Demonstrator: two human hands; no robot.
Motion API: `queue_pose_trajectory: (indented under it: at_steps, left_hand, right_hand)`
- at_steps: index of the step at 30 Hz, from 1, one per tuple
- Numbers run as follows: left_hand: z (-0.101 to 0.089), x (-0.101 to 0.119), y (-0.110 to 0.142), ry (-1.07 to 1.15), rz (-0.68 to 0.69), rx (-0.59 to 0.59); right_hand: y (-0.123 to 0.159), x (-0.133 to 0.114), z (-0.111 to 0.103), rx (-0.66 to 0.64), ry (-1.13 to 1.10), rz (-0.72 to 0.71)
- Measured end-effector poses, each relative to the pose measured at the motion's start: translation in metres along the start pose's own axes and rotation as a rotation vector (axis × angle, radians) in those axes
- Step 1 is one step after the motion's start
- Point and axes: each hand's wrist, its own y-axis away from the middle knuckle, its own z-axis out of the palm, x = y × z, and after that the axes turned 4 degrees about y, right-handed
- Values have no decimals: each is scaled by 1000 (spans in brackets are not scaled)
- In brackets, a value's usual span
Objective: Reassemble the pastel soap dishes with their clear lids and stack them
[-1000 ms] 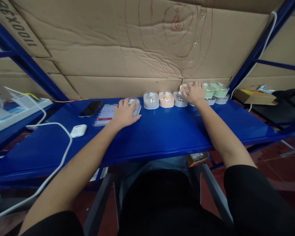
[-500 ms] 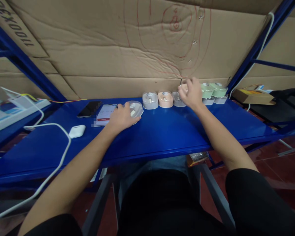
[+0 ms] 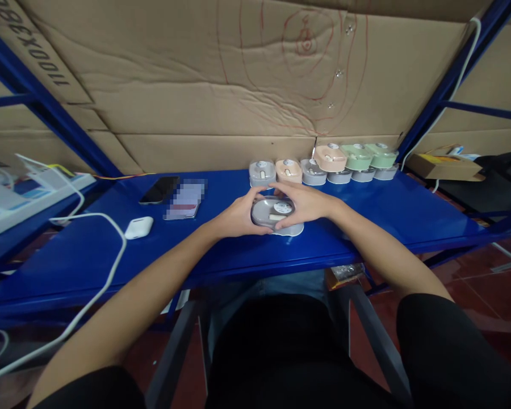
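A small grey plastic box with a clear lid [image 3: 264, 213] is near the middle of the blue shelf, tilted, with a white label and a pale tab on its lid. My left hand [image 3: 237, 217] wraps its left side, thumb and fingers closed around it. From the other side my right hand [image 3: 309, 203] grips it, fingers at the far edge and thumb at the near one. A pale rim shows below the box; whether it touches the shelf I cannot tell. Just behind stand a similar grey box [image 3: 262, 175] and a peach box [image 3: 288, 171].
Farther right, a peach box [image 3: 331, 159] and green boxes [image 3: 357, 157] sit stacked on several grey boxes [image 3: 314, 173]. Left lie a black phone [image 3: 159, 190], a lit phone [image 3: 185, 200], a white earbud case [image 3: 138, 228] and a white cable [image 3: 117, 261]. Cardboard [image 3: 174, 108] closes the back.
My right hand has let go of the peach box, which now rests on the stack, and come down to the grey box. My left hand has brought the grey box rightward, away from the phone.
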Motion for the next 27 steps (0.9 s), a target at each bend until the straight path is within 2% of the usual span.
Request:
queue_pose_trajectory:
  at_steps: [5,9,12,15,18,20,23,27]
  left_hand:
    - [3,-7,-3,-72,18,74]
    - [3,-4,-3,-90,1,41]
    - [2,0,-1,-85,-18,22]
    - [1,3,2,-116,-15,8]
    - [0,6,4,-142,84,-54]
    - [0,7,4,-138,148,-108]
    - [0,6,4,-118,178,-160]
    - [2,3,3,-92,188,-146]
  right_hand:
    - [6,-6,-2,-17,53,-12]
    - [7,-9,-6,3,16,-34]
    - [10,0,-23,31,-46,-31]
    - [20,17,-47,59,-83,56]
    - [33,35,-68,108,-27,247]
    - [40,44,-74,51,27,383]
    - [43,50,-75,-126,68,539]
    - [40,52,-69,-239,97,578]
